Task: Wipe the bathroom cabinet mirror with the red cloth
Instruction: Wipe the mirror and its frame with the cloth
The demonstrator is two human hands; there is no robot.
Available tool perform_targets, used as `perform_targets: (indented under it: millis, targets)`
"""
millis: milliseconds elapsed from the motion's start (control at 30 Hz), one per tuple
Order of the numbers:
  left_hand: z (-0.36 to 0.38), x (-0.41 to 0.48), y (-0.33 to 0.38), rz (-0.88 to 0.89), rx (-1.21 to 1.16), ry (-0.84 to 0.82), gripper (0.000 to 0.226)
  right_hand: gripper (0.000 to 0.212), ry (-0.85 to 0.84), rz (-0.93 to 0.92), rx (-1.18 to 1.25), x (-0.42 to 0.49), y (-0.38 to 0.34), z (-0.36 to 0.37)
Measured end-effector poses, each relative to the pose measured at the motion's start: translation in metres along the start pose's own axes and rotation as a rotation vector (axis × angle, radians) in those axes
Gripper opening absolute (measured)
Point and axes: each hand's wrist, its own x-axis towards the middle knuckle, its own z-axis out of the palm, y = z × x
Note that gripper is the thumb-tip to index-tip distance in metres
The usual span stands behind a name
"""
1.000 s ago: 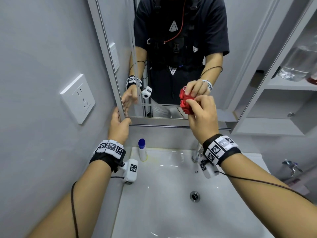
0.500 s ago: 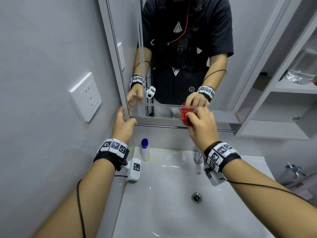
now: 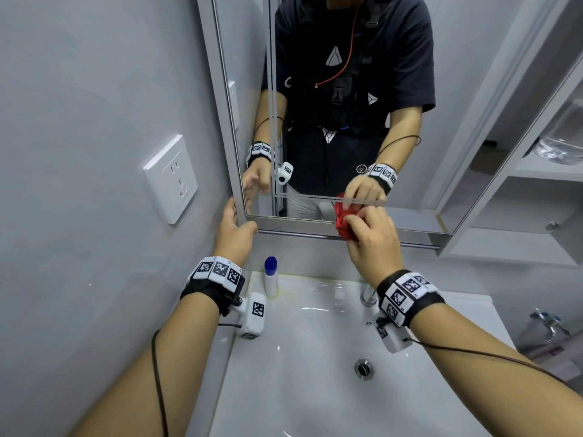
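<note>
My left hand (image 3: 235, 230) grips the lower left corner of the mirror (image 3: 246, 89), thumb under the frame. If it loosens, I judge the door may swing under the wiping pressure, and its fingers could smudge the glass edge. Below, a blue-capped bottle (image 3: 271, 279) stands on the counter (image 3: 252, 367) near that wrist, easy to knock over. The red cloth (image 3: 342, 220) is bunched small against the mirror's bottom edge, clenched in my right hand (image 3: 372, 238). So tight a wad may slip off the frame or leave streaks.

Red cloth (image 3: 342, 220); white sink (image 3: 303, 389); blue-capped white bottle (image 3: 270, 277); grey wall (image 3: 79, 121)
</note>
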Motion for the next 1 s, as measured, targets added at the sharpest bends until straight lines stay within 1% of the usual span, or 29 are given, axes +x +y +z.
perform_targets:
  millis: [100, 133, 167, 267, 300, 333, 367, 467, 500, 567, 633, 700, 767, 867, 900, 967, 1000]
  targets:
    - [0.001, 0.001, 0.0, -0.006, 0.008, 0.001, 0.101, 0.015, 0.175, 0.011, 0.034, 0.032, 0.001, -0.006]
    - [0.0, 0.001, -0.001, -0.005, 0.011, 0.002, 0.1, 0.015, 0.2, 0.015, 0.039, 0.037, 0.001, -0.005]
    - [0.0, 0.001, 0.001, 0.003, 0.01, 0.0, 0.1, 0.015, 0.189, 0.009, 0.033, 0.038, 0.001, -0.005]
    - [0.001, -0.001, 0.003, 0.001, 0.017, 0.001, 0.1, 0.016, -0.003, -0.023, -0.033, 0.007, -0.005, 0.007]
    - [0.001, -0.002, 0.003, -0.002, 0.019, 0.002, 0.101, 0.017, -0.053, -0.019, -0.043, -0.003, -0.006, 0.008]
    - [0.001, -0.003, 0.002, -0.003, 0.022, 0.003, 0.101, 0.017, -0.068, -0.013, -0.03, -0.007, -0.005, 0.008]
    - [0.001, -0.003, 0.002, -0.002, 0.021, 0.005, 0.1, 0.016, -0.043, -0.009, -0.005, -0.004, -0.004, 0.007]
    - [0.001, -0.003, 0.001, 0.006, 0.019, 0.009, 0.095, 0.017, 0.142, 0.006, 0.043, 0.021, -0.001, 0.001]
    - [0.002, -0.002, 0.0, 0.005, 0.021, 0.014, 0.093, 0.018, 0.175, 0.012, 0.037, 0.027, 0.0, 0.0]
    - [0.002, -0.001, 0.001, 0.007, 0.021, 0.015, 0.089, 0.015, 0.137, -0.009, 0.016, 0.024, -0.002, 0.004]
    - [0.001, -0.001, 0.002, 0.008, 0.025, 0.014, 0.088, 0.012, 0.019, -0.052, -0.024, 0.006, -0.007, 0.012]
    - [0.001, -0.002, 0.002, 0.006, 0.03, 0.015, 0.088, 0.014, -0.067, -0.051, -0.032, -0.01, -0.009, 0.016]
    - [0.001, -0.003, 0.002, 0.011, 0.032, 0.024, 0.088, 0.012, -0.027, -0.039, 0.015, -0.004, -0.011, 0.013]
    - [0.002, -0.001, 0.001, 0.016, 0.028, 0.023, 0.088, 0.019, 0.117, -0.046, 0.046, 0.025, -0.013, 0.009]
    - [0.002, -0.001, 0.001, 0.016, 0.026, 0.019, 0.088, 0.02, 0.139, -0.046, 0.046, 0.033, -0.012, 0.009]
    - [0.001, 0.0, 0.002, 0.02, 0.028, 0.015, 0.088, 0.015, 0.107, -0.059, 0.036, 0.032, -0.012, 0.014]
    - [0.001, -0.001, 0.001, 0.017, 0.03, 0.014, 0.088, 0.011, 0.058, -0.079, 0.014, 0.023, -0.013, 0.017]
